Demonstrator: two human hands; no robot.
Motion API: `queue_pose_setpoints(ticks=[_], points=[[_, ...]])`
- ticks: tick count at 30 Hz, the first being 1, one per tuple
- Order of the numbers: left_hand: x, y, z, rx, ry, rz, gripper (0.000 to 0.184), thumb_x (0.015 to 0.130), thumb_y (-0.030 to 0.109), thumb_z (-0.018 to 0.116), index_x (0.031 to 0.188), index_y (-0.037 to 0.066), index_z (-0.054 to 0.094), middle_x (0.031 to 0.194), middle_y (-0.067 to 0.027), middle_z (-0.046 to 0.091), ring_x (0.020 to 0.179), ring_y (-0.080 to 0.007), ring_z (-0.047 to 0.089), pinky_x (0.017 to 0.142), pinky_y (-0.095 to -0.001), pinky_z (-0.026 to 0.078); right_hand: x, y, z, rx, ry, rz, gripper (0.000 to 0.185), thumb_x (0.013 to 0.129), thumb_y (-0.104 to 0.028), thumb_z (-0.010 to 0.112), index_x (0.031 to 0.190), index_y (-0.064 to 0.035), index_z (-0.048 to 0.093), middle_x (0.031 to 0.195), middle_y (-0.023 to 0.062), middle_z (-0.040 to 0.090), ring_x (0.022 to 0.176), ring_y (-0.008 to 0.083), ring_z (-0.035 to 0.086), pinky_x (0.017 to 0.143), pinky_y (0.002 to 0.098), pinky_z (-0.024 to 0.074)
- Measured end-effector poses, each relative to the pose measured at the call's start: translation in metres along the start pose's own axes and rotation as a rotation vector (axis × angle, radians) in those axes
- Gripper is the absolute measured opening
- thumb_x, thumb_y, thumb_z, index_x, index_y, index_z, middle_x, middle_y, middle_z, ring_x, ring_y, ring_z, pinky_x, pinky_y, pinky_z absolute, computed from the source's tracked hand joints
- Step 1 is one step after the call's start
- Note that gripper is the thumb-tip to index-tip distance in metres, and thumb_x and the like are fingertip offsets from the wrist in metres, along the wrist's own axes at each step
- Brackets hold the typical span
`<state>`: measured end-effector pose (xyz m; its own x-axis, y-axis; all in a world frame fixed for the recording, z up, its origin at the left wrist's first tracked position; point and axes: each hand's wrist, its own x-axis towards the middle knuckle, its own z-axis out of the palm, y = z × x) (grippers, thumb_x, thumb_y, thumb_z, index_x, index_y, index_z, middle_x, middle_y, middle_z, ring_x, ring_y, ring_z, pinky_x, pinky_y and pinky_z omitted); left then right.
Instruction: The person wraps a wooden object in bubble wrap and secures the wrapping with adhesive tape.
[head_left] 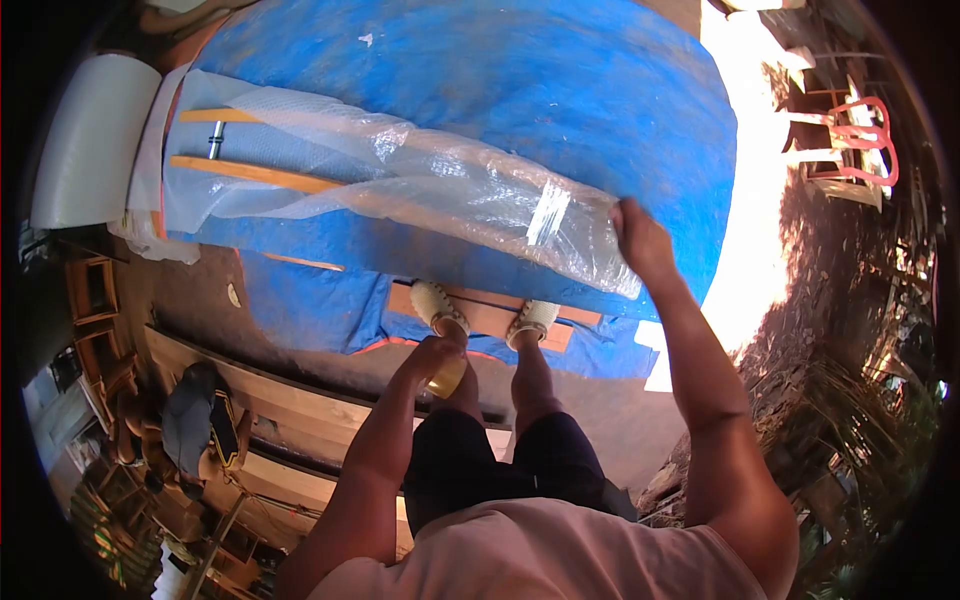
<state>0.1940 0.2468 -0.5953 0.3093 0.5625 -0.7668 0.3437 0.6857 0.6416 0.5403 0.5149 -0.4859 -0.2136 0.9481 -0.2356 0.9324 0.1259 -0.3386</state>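
A long bundle in clear bubble wrap [430, 185] lies across a table covered by a blue tarp [560, 90]. Strips of shiny clear tape [547, 213] cross it near its right end. Toward the left the wrap is loose, and two wooden rails [262, 174] joined by a metal rod [215, 140] show there. My right hand [645, 245] is closed at the bundle's right end, its fingers against the plastic edge. Low by my left knee, my left hand [437, 357] is wrapped round a yellowish roll of tape [448, 378].
A big roll of bubble wrap [95, 145] stands at the table's left end. Long wooden boards [300, 435] lie behind me on the left, near a crouching person [195, 425]. A red-framed chair [865, 140] is far right. Cardboard [490, 318] lies under my feet.
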Motion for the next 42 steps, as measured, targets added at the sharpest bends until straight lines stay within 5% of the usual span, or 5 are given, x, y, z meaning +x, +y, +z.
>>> queue_pose_setpoints(ticks=[9, 13, 23, 39, 42], points=[[-0.019, -0.015, -0.021, -0.127, 0.082, -0.174, 0.023, 0.086, 0.016, 0.063, 0.096, -0.004, 0.068, 0.09, -0.01, 0.069, 0.085, -0.0166, 0.065, 0.079, -0.0322, 0.05, 0.085, 0.008, 0.058, 0.058, 0.203, -0.205, 0.081, 0.078, -0.057, 0.067, 0.138, -0.0065, 0.044, 0.136, 0.0231, 0.047, 0.127, 0.0386, 0.044, 0.105, 0.0505, 0.033], [-0.009, -0.013, -0.007, -0.014, 0.034, -0.204, 0.024, 0.085, 0.022, 0.063, 0.09, 0.0, 0.071, 0.087, -0.0125, 0.071, 0.085, -0.02, 0.067, 0.08, -0.0337, 0.05, 0.014, -0.074, 0.06, -0.254, -0.31, -0.36, 0.11, 0.069, -0.056, 0.076, 0.153, -0.0234, 0.013, 0.158, 0.0165, 0.011, 0.146, 0.0363, 0.01, 0.115, 0.0584, 0.0106], [-0.022, 0.051, 0.025, 0.005, -0.03, -0.148, 0.028, 0.086, 0.025, 0.064, 0.1, 0.002, 0.071, 0.092, -0.0084, 0.071, 0.087, -0.0172, 0.066, 0.081, -0.0328, 0.05, -0.008, -0.074, 0.116, -0.257, 0.038, -0.534, 0.091, 0.075, -0.033, 0.075, 0.15, -0.0265, 0.024, 0.157, 0.0123, 0.017, 0.145, 0.0336, 0.016, 0.112, 0.0625, 0.0166], [0.013, 0.143, -0.083, -0.69, 0.373, 0.582, 0.045, 0.095, 0.021, 0.059, 0.135, 0.003, 0.047, 0.13, -0.0114, 0.052, 0.118, -0.0153, 0.051, 0.092, -0.0286, 0.045, -0.011, -0.217, 0.059, 1.243, -0.478, -0.106, 0.096, 0.069, -0.012, 0.078, 0.148, -0.005, 0.023, 0.134, 0.0164, 0.044, 0.126, 0.0242, 0.044, 0.102, 0.0378, 0.0409], [-0.012, 0.138, -0.176, -0.812, 0.679, 0.299, 0.066, 0.093, 0.039, 0.06, 0.146, 0.01, 0.032, 0.131, -0.0089, 0.048, 0.117, -0.0176, 0.049, 0.093, -0.0357, 0.042, 0.084, -0.213, 0.054, 0.495, 0.018, -0.343, 0.092, 0.066, -0.01, 0.079, 0.145, -0.0055, 0.031, 0.135, 0.0186, 0.045, 0.125, 0.0308, 0.045, 0.101, 0.0426, 0.0405]])
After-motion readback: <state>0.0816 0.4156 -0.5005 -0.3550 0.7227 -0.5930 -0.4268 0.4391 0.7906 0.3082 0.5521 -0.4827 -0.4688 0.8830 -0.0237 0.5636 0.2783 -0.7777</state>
